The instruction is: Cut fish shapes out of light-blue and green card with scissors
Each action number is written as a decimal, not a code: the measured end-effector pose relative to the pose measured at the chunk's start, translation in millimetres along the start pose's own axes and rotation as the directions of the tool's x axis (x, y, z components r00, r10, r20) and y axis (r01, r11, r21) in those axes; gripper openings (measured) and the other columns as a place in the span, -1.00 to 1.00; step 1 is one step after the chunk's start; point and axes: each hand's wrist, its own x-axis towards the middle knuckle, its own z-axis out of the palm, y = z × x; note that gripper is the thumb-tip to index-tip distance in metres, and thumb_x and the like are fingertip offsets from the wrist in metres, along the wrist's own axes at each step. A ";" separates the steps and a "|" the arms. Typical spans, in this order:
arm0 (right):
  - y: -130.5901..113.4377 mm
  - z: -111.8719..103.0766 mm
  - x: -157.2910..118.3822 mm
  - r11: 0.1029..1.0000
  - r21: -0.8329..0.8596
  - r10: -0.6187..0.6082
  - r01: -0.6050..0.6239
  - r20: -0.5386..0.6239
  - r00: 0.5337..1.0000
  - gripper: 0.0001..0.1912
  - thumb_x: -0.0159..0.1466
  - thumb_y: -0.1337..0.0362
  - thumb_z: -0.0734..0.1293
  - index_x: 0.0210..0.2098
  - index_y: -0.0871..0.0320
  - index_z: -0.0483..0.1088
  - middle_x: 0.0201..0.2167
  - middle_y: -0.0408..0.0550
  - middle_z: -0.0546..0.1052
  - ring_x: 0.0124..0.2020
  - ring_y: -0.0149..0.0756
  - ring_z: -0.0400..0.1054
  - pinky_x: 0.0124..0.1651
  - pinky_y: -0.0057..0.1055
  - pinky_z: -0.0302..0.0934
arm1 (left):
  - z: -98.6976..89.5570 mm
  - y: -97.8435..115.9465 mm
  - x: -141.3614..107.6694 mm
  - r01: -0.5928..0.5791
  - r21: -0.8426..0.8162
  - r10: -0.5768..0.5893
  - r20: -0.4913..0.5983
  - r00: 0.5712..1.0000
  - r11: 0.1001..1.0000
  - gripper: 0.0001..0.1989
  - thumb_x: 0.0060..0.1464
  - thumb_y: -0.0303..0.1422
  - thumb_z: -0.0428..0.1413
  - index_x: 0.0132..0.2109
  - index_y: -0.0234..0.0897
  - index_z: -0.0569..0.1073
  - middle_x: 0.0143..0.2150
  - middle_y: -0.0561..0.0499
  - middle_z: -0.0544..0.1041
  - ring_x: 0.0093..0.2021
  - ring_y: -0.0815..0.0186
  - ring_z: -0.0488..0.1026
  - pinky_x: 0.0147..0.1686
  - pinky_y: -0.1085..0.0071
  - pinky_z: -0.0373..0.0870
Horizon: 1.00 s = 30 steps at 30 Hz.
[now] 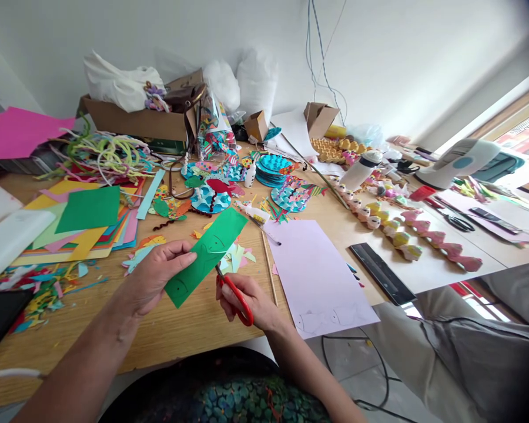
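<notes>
My left hand pinches a strip of green paper by its left edge, above the wooden table. Dark fish outlines are drawn on the strip, and a cut edge shows near its middle. In my right hand is a pair of scissors with red handles, fingers through the loops. The blades meet the lower right edge of the paper; how far apart they are is hard to make out. Just right of my right hand lies a pale lilac sheet with pencilled fish along its near edge.
Coloured paper sheets and scraps lie at left. Blue paper-plate fish, a glue bottle and pipe cleaners stand behind. A black ruler-like bar and painted egg-carton strips are at right, near a seated person's legs.
</notes>
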 end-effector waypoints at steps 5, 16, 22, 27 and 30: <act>-1.5 2.2 0.0 1.000 0.024 0.001 0.000 -0.028 1.000 -0.46 0.14 -0.22 0.28 -0.46 0.18 0.24 -0.68 -0.27 0.28 -0.68 -0.52 0.15 -0.61 -0.55 -0.02 | 8.4 -2.9 -0.6 0.011 -0.014 -0.011 0.001 1.000 1.000 -0.75 -0.30 -0.24 0.36 -0.48 -0.27 0.51 -0.57 0.13 0.47 -0.57 0.43 0.27 -0.55 0.54 0.20; 4.0 2.1 -1.4 0.999 0.034 0.002 0.000 -0.064 0.998 -0.51 0.18 -0.17 0.27 -0.45 0.18 0.26 -0.71 -0.28 0.27 -0.70 -0.53 0.14 -0.62 -0.55 -0.03 | 17.0 -4.0 -3.2 0.014 0.043 -0.014 0.005 1.000 0.999 -0.74 -0.29 -0.18 0.34 -0.52 -0.25 0.48 -0.59 0.11 0.42 -0.58 0.38 0.28 -0.56 0.50 0.22; 3.2 3.1 -2.5 0.999 0.038 0.006 -0.004 -0.071 0.997 -0.51 0.18 -0.16 0.27 -0.47 0.17 0.23 -0.72 -0.29 0.26 -0.71 -0.53 0.12 -0.63 -0.56 -0.04 | 17.4 -6.8 -3.3 0.012 0.040 -0.013 0.024 1.000 0.999 -0.72 -0.28 -0.17 0.33 -0.52 -0.26 0.46 -0.59 0.11 0.40 -0.57 0.39 0.27 -0.56 0.52 0.22; 2.0 4.3 -2.2 0.999 0.054 0.012 -0.008 -0.078 0.997 -0.52 0.18 -0.15 0.28 -0.49 0.16 0.22 -0.73 -0.30 0.24 -0.72 -0.53 0.11 -0.64 -0.56 -0.05 | 15.3 -9.5 -3.0 0.004 0.042 -0.006 0.046 0.999 0.999 -0.75 -0.24 -0.22 0.32 -0.52 -0.25 0.44 -0.59 0.12 0.39 -0.54 0.39 0.28 -0.54 0.52 0.25; 3.9 4.7 -1.7 0.998 0.059 0.012 -0.008 -0.082 0.997 -0.53 0.19 -0.13 0.28 -0.50 0.16 0.21 -0.72 -0.29 0.24 -0.72 -0.54 0.10 -0.65 -0.56 -0.05 | 14.6 -10.8 -2.1 -0.003 0.057 0.000 0.058 0.998 0.998 -0.78 -0.23 -0.25 0.32 -0.51 -0.24 0.45 -0.56 0.10 0.43 -0.49 0.33 0.34 -0.49 0.48 0.30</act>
